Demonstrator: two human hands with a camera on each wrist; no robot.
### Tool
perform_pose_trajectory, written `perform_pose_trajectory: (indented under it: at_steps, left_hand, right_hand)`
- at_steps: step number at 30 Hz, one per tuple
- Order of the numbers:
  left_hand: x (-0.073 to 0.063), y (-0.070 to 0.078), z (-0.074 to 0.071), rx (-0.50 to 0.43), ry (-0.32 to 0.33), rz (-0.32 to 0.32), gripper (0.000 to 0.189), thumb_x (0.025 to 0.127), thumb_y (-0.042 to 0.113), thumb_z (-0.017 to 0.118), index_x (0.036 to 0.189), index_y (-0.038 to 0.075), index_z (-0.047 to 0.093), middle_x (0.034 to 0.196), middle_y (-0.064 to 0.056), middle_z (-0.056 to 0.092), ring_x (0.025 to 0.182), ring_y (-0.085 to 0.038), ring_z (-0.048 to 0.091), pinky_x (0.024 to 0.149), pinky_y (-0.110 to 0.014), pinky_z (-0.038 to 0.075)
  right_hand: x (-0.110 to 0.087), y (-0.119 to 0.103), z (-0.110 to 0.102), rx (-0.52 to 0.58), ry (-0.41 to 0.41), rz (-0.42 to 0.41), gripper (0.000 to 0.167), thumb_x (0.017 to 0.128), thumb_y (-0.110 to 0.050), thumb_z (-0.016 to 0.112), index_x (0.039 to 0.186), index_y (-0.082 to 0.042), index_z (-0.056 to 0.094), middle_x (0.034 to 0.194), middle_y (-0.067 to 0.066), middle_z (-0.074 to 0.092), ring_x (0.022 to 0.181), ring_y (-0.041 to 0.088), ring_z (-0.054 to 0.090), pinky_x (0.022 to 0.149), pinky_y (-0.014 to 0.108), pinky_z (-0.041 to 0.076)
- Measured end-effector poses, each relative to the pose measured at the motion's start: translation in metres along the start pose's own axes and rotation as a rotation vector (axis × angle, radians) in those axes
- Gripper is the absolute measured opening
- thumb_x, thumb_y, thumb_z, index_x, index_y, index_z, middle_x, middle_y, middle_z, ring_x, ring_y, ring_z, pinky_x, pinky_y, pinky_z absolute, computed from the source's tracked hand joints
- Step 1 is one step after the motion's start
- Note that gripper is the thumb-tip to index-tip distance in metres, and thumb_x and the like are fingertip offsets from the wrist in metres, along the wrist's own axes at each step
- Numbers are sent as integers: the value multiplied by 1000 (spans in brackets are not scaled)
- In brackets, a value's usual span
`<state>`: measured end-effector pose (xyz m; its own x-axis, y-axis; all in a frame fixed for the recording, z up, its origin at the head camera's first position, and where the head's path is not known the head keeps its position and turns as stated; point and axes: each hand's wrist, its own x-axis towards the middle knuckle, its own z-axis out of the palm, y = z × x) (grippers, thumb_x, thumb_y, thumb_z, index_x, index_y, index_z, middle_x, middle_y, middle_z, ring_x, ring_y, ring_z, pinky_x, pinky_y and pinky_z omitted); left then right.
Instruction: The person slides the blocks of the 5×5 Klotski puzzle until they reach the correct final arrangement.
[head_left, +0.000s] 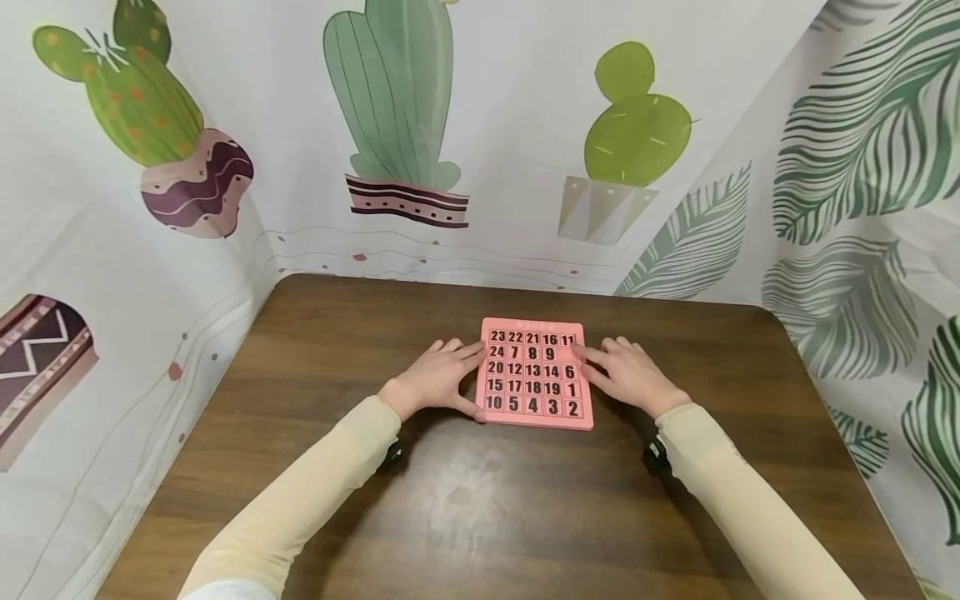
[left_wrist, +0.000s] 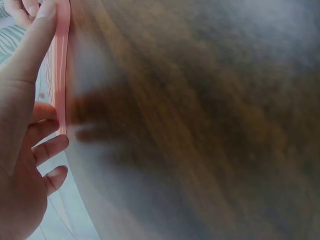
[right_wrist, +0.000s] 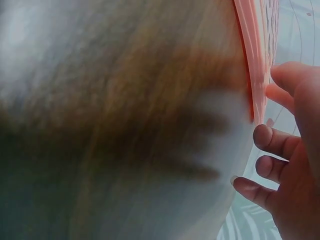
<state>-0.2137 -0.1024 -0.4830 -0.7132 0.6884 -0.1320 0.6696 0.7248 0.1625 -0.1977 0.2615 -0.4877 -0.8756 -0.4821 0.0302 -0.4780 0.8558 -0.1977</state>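
Observation:
A pink sliding number puzzle (head_left: 531, 427) lies flat on the table, its black-numbered tiles face up; a bare pink slot shows in the second row at the right. Along its left edge rests my left hand (head_left: 441, 377), thumb at the near corner and forefinger farther up, the fingers fairly straight. My right hand (head_left: 628, 372) is at the right edge, with a fingertip reaching the tiles beside the bare slot and the thumb lower down. Both wrist views show the puzzle's pink side (left_wrist: 61, 75) edge-on, with the other right fingers (right_wrist: 272, 141) apart from it.
The brown wooden table (head_left: 480, 517) has rounded far corners. White cloth (head_left: 517, 167) printed with cacti and leaves hangs behind and at both sides. A dark band (head_left: 655, 456) sits below the right wrist, and the left wrist has a similar one.

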Motion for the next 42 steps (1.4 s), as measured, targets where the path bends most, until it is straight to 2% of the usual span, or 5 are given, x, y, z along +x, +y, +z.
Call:
perform_pose_trajectory:
  at_steps: [6,14,20,29,42]
  left_hand:
    - [2,-1,3,-13,-2,1,123,70,83,74,162,11,38,168,-7,34,128,-25,46,103,-45,38]
    - [-2,-5,5,-26,10,-3,123,70,82,75,163,10,37,169,-7,34,127,-25,46,103,-45,38]
    - [-4,-6,6,-31,27,1,123,70,82,75,162,10,37,169,-8,34,126,-25,46,101,-45,38]
    - [-3,-5,4,-28,25,5,123,71,81,75,163,10,36,169,-8,34,127,-26,46,103,-45,38]
    - [0,-4,6,-45,9,3,124,70,84,73,164,12,34,170,-6,31,132,-25,44,108,-47,37]
  right_hand:
    - [-6,-4,-1,-1,-1,-7,49,104,-37,63,147,-15,62,89,5,57,85,26,47,79,44,40]
    - [-27,-14,-3,8,45,-118,41,101,-28,69,140,-17,69,83,-1,54,79,20,43,74,39,38]
    - [-36,-17,-2,-5,28,-142,41,100,-30,70,139,-19,70,82,-3,52,79,19,40,73,38,36]
    - [-29,-14,1,-10,64,-130,42,101,-30,68,141,-17,68,81,-1,51,77,19,39,72,37,36]
    - [-23,-9,0,17,31,-71,45,103,-32,65,145,-15,64,88,4,57,84,25,48,78,45,41]
